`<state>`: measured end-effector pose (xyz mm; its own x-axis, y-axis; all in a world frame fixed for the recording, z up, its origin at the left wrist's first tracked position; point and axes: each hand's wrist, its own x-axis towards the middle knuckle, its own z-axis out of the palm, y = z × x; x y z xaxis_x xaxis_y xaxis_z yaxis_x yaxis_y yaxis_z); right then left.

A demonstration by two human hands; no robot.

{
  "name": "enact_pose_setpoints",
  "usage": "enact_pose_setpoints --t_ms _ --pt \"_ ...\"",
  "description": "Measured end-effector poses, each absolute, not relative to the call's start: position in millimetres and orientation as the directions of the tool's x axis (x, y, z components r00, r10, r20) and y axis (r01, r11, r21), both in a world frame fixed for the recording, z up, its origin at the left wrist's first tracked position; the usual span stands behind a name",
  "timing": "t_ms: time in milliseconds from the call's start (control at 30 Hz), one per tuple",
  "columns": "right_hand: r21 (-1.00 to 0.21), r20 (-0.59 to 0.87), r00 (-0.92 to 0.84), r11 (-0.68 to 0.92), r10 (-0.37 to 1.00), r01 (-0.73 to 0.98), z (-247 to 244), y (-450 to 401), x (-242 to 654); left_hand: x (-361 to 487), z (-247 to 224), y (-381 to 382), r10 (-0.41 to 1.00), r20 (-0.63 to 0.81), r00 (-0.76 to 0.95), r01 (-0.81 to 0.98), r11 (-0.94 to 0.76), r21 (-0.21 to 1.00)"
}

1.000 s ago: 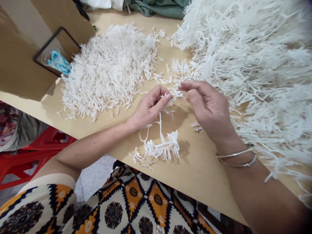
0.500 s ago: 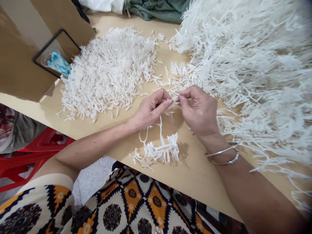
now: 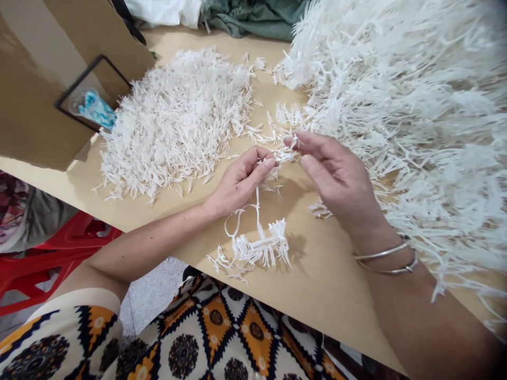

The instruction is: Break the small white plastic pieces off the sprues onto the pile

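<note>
My left hand (image 3: 247,177) is closed, its thumb and forefinger pinching a thin white branched plastic strand (image 3: 257,203) that hangs below it. The strand reaches down towards a white fringed cluster (image 3: 263,248) near the table's front edge. To its right, my right hand (image 3: 338,174) has thumb and forefinger apart. A tiny white branched piece (image 3: 295,141) shows at its fingertips; whether it clings there or lies behind them I cannot tell. Loose white bits (image 3: 283,155) lie just past both hands.
A heap of small white branched pieces (image 3: 178,121) covers the table at left; a larger, stringier white pile (image 3: 415,116) fills the right. A cardboard box (image 3: 35,68) stands at far left, beside a clear cup with blue-and-white contents (image 3: 95,108). Green cloth (image 3: 253,18) lies at the back.
My right hand has drawn away to the right and its thumb and forefinger have parted. My left hand has shifted slightly left, keeping its pinch.
</note>
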<state>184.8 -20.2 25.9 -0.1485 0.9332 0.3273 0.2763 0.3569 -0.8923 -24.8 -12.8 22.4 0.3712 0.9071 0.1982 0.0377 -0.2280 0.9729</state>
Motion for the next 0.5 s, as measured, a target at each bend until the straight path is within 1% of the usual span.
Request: enact_pose_setpoints --t_ms 67,100,200,300,367,400,500 --pt "-0.930 0.264 -0.221 0.309 0.939 0.200 24 -20 183 -25 23 -13 0.904 0.191 0.382 0.030 -0.219 0.975" --pt "-0.938 0.244 -0.233 0.291 0.941 0.191 22 -20 182 -25 24 -13 0.900 0.188 0.392 0.030 -0.217 0.976" --pt "-0.943 0.219 -0.180 0.255 0.959 0.214 19 -21 176 -26 27 -12 0.886 0.182 0.427 0.033 -0.217 0.976" --pt "-0.916 0.236 -0.112 0.259 0.965 0.307 22 -25 172 -26 27 -11 0.880 0.182 0.440 0.037 -0.220 0.975" --pt "-0.855 0.283 -0.104 0.300 0.953 0.423 25 -28 172 -26 26 -11 0.878 0.187 0.441 0.043 -0.229 0.972" --pt "-0.803 0.317 -0.113 0.330 0.942 0.497 26 -29 172 -26 26 -11 0.876 0.189 0.444 0.047 -0.234 0.971" --pt "-0.581 0.411 -0.174 0.404 0.895 0.706 24 -27 174 -27 24 -12 0.869 0.187 0.458 0.066 -0.244 0.968"
